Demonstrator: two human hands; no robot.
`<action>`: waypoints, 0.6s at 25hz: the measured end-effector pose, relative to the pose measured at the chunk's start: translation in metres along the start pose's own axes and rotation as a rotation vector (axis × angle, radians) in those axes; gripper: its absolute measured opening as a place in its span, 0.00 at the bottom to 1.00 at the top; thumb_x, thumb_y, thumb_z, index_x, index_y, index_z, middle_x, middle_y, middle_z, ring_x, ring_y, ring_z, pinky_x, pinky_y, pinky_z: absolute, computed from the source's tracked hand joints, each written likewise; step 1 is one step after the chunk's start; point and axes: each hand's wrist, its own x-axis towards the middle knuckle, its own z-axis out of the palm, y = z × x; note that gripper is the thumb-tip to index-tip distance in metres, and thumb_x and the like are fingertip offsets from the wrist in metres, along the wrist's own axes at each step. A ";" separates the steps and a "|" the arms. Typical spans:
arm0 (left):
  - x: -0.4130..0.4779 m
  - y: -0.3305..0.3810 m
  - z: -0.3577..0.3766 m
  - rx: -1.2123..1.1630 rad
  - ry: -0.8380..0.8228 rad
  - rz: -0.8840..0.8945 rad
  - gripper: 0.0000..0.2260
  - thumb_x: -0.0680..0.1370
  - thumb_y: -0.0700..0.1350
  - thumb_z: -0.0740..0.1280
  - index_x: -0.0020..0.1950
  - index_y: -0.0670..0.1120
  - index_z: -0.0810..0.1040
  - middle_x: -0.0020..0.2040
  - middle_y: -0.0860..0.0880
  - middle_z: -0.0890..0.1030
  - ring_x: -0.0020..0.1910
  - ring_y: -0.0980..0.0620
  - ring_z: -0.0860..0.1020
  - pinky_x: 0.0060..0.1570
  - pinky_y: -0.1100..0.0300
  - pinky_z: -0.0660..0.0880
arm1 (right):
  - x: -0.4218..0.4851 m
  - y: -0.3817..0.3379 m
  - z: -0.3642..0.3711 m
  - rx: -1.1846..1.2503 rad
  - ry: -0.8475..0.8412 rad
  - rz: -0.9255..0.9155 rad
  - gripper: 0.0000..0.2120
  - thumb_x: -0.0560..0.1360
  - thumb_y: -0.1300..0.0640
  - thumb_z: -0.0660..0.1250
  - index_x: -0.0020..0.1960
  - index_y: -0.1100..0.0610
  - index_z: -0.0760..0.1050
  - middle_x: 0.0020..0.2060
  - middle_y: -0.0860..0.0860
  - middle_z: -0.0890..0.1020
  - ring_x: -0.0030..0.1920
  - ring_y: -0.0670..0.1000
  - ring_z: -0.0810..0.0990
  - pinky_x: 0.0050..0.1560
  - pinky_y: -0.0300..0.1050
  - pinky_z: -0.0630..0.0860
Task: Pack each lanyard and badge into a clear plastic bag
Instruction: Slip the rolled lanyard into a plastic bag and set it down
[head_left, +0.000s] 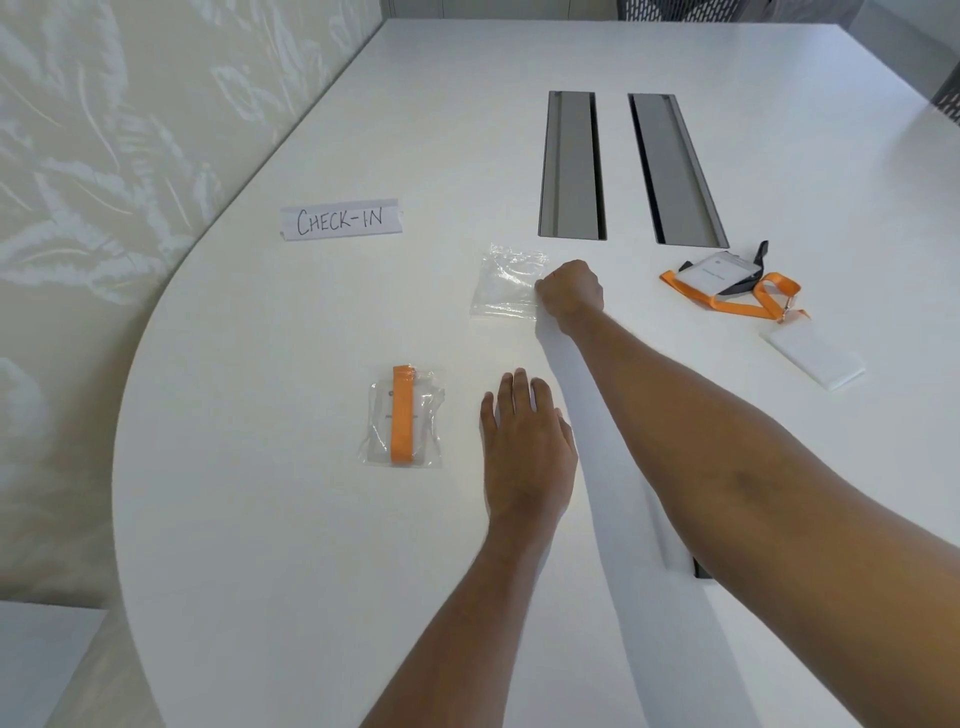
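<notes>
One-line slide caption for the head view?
Right hand grips an empty clear bag; left hand open beside a packed bag; loose lanyards and badges at right.

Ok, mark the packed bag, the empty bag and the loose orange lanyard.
packed bag (379, 415), head view, clear plastic left of the strap
empty bag (506, 286), head view, middle of the crinkled plastic
loose orange lanyard (748, 305), head view, lower straight run

The white desk (260, 519) carries a clear bag (509, 286) at the right hand (571, 293), an orange lanyard (402, 415) left of the left hand (524, 441), orange and black straps (737, 299) with a white badge (719, 273) right of the right hand, and a pale leaf-patterned wall (104, 156) far left.
</notes>
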 end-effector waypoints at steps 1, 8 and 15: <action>0.000 0.000 0.000 0.000 0.000 0.001 0.19 0.85 0.46 0.57 0.75 0.42 0.71 0.79 0.41 0.71 0.80 0.43 0.67 0.81 0.43 0.61 | 0.001 0.003 0.000 0.052 -0.003 0.005 0.08 0.75 0.63 0.66 0.38 0.56 0.70 0.38 0.53 0.78 0.43 0.60 0.76 0.42 0.45 0.72; 0.000 0.000 -0.001 -0.001 0.001 -0.002 0.19 0.86 0.46 0.57 0.75 0.43 0.71 0.79 0.41 0.71 0.80 0.43 0.66 0.81 0.43 0.61 | -0.010 0.018 -0.012 0.542 -0.057 -0.025 0.03 0.76 0.62 0.68 0.45 0.57 0.74 0.40 0.53 0.80 0.36 0.53 0.73 0.40 0.44 0.71; -0.002 0.002 -0.008 0.000 -0.029 0.001 0.19 0.86 0.47 0.55 0.76 0.44 0.70 0.80 0.43 0.70 0.81 0.45 0.65 0.82 0.45 0.58 | -0.042 0.024 -0.047 0.808 -0.178 0.036 0.14 0.76 0.65 0.72 0.61 0.60 0.79 0.44 0.55 0.83 0.37 0.49 0.77 0.39 0.40 0.73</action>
